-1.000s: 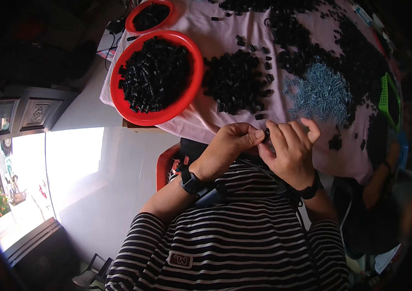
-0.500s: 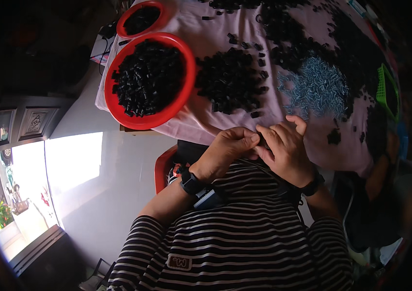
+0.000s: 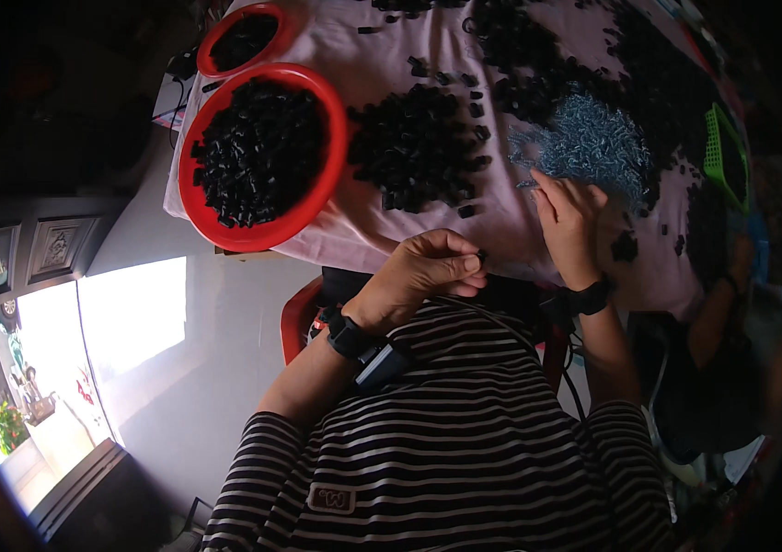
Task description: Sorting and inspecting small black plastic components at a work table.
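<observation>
Over the table's near edge, my left hand (image 3: 428, 274) pinches a small black plastic piece (image 3: 482, 255) between thumb and fingers. My right hand (image 3: 569, 228) reaches to the near left edge of a pile of small silvery-blue screws (image 3: 601, 143), fingers stretched out and apart. Its fingertips are at the loose screws; I see nothing held in them. Left of the screws lies a heap of black plastic pieces (image 3: 417, 152). Farther left, a large red basin (image 3: 339, 161) is filled with similar black pieces.
A smaller red basin (image 3: 204, 57) with black pieces stands behind the large one. More black parts (image 3: 524, 46) spread across the pink cloth (image 3: 391, 60). A green plastic basket (image 3: 720, 152) sits at the right edge. Another person's arm (image 3: 711, 317) shows at the right.
My right hand has left my left hand and moved forward to the screws. My left hand still pinches, now with the black piece visible. The view has shifted slightly.
</observation>
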A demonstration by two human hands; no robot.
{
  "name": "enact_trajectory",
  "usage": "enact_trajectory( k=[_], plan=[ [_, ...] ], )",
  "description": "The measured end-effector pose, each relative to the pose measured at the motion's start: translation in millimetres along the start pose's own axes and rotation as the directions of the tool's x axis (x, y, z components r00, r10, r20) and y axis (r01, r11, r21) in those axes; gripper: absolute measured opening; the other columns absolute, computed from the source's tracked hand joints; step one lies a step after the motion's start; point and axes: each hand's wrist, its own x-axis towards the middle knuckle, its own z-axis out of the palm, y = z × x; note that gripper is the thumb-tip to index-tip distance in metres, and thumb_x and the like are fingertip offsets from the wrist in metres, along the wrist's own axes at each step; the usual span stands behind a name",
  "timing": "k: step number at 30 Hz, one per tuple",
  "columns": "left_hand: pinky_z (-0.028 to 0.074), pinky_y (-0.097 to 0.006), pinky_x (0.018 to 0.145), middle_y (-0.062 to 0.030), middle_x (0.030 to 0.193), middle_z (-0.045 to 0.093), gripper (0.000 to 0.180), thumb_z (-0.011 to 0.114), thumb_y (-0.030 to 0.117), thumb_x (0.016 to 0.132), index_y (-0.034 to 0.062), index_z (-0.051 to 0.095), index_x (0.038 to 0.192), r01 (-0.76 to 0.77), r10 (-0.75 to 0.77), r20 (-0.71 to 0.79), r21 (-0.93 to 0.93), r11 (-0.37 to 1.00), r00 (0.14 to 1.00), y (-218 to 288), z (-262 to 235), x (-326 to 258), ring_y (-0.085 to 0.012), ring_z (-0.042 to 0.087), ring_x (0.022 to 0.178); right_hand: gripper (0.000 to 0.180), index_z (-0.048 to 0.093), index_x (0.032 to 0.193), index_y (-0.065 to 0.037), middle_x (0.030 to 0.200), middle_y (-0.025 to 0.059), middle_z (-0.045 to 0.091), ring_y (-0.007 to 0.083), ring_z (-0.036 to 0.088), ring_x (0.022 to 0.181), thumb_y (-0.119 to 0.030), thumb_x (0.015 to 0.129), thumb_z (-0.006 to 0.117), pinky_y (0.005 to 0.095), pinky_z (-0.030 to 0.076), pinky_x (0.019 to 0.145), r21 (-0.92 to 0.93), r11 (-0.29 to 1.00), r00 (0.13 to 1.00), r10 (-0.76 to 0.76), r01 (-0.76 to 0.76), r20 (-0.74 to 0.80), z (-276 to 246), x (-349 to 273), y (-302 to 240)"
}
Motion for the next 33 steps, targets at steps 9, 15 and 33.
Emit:
enact_trajectory(
  k=[9, 15, 33],
  plan=[
    [0.06, -0.033, 0.078, -0.0084, 0.098, 0.069, 0.025, 0.06, 0.019, 0.099, 0.0016, 0.064, 0.117, -0.052, 0.048, -0.047, -0.092, 0.994, 0.998, 18.3, 0.4, 9.4, -0.0186, 0.069, 0.092, 0.014, 0.069, 0.101, -0.013, 0.089, 0.0004, 0.067, 0.0223, 0.064, 0.086, -0.009, 0.088, 0.074, 0.0414, 0.036, 0.091, 0.05, 0.998, 1.0, 0.031, -0.031, -0.001, -7.5, -4.6, -1.6],
    [0.055, -0.035, 0.07, -0.0082, 0.088, 0.065, 0.01, 0.067, 0.016, 0.094, 0.007, 0.068, 0.098, -0.252, 0.664, -0.006, 0.923, 0.292, 0.747, 12.7, 12.3, 36.0, -0.0252, 0.067, 0.075, 0.014, 0.071, 0.102, -0.012, 0.09, 0.0018, 0.065, 0.0211, 0.063, 0.087, -0.008, 0.089, 0.073, 0.0413, 0.035, 0.09, 0.007, 0.999, 0.998, 0.049, -0.05, 0.043, -5.6, -1.7, 1.4],
    [0.054, -0.044, 0.083, -0.0179, 0.102, 0.069, 0.02, 0.068, 0.018, 0.093, 0.0035, 0.073, 0.106, -0.214, 0.464, 0.022, 0.906, 0.365, 0.885, 5.2, 17.5, 37.1, -0.0383, 0.068, 0.096, 0.036, 0.068, 0.128, -0.007, 0.114, 0.0124, 0.062, 0.0331, 0.059, 0.108, -0.01, 0.092, 0.069, 0.0473, 0.048, 0.092, -0.125, 0.987, 0.991, 0.108, -0.098, 0.079, -6.0, 10.4, 12.7]
  ],
)
